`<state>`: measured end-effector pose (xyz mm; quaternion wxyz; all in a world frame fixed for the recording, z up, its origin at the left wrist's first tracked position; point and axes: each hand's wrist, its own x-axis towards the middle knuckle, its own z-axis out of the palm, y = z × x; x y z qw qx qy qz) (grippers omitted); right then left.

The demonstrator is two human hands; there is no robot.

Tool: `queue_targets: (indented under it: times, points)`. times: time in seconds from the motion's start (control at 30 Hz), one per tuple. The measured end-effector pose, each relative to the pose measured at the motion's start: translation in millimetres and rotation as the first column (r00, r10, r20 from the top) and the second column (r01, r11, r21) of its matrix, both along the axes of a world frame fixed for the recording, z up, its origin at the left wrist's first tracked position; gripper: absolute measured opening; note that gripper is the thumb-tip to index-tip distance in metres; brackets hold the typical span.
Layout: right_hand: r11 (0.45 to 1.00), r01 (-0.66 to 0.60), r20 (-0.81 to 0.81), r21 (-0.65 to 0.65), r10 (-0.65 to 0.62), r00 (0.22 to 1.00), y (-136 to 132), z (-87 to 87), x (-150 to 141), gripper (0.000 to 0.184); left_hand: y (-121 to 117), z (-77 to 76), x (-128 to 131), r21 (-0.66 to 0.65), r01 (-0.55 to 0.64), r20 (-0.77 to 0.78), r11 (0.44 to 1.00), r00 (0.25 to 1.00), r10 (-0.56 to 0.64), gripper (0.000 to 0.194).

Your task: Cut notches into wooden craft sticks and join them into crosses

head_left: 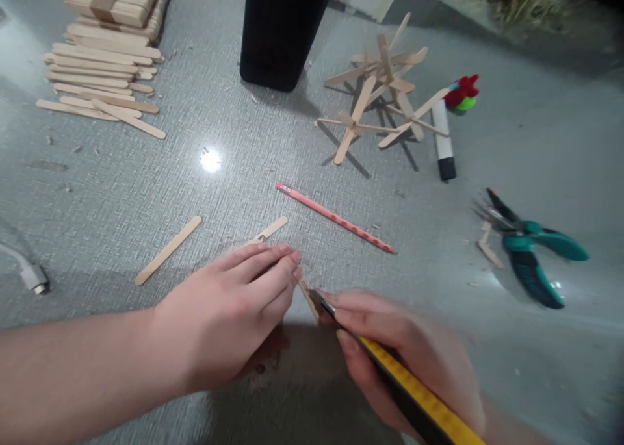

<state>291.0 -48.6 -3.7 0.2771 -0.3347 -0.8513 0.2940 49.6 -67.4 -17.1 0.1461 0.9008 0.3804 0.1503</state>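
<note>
My right hand (pixel 400 347) is wrapped round a yellow and black utility knife (pixel 414 383). The knife's blade tip touches a wooden craft stick (pixel 306 290) that lies slanted on the table. My left hand (pixel 244 308) presses down on that stick with fingers together, hiding most of it. From under the left fingers sticks out a second craft stick (pixel 273 228), with a small dark-edged notch beside the fingertips. A loose craft stick (pixel 168 250) lies left of the hand. Just beyond both hands rests a pink pencil (pixel 336 218), eraser end to the left.
Craft sticks in a pile (pixel 97 75) and a banded bundle (pixel 117 3) lie far left. A black container (pixel 287 29) stands at the back. Right of it are joined stick pieces (pixel 385 94), a white marker-like tube (pixel 442 139) and green-handled pliers (pixel 526 240). A white cable (pixel 32 276) lies left.
</note>
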Motion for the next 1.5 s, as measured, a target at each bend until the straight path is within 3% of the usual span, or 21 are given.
queue_targets:
  times: [0.33,0.9,1.1,1.5]
  points:
    - [0.998,0.050,0.035,0.050,-0.051,0.998,1.8,-6.9,-1.8,0.033,-4.3,-4.5,1.5,0.023,0.002,0.004,1.000,1.000,-0.002,0.048]
    - [0.996,0.068,0.047,-0.049,-0.066,0.997,-4.7,0.9,-8.7,0.028,-2.3,2.8,5.5,0.037,0.007,-0.081,0.999,0.997,-0.004,0.059]
    - [0.996,0.070,0.036,-0.049,-0.068,0.997,-4.6,1.7,-5.9,0.028,2.0,4.5,4.0,0.040,-0.007,-0.047,0.999,0.999,0.009,0.049]
    - [0.996,0.069,-0.013,-0.059,-0.070,0.997,-3.7,-0.6,-0.8,0.035,0.8,-1.7,-0.3,-0.023,0.014,0.013,1.000,1.000,-0.014,0.055]
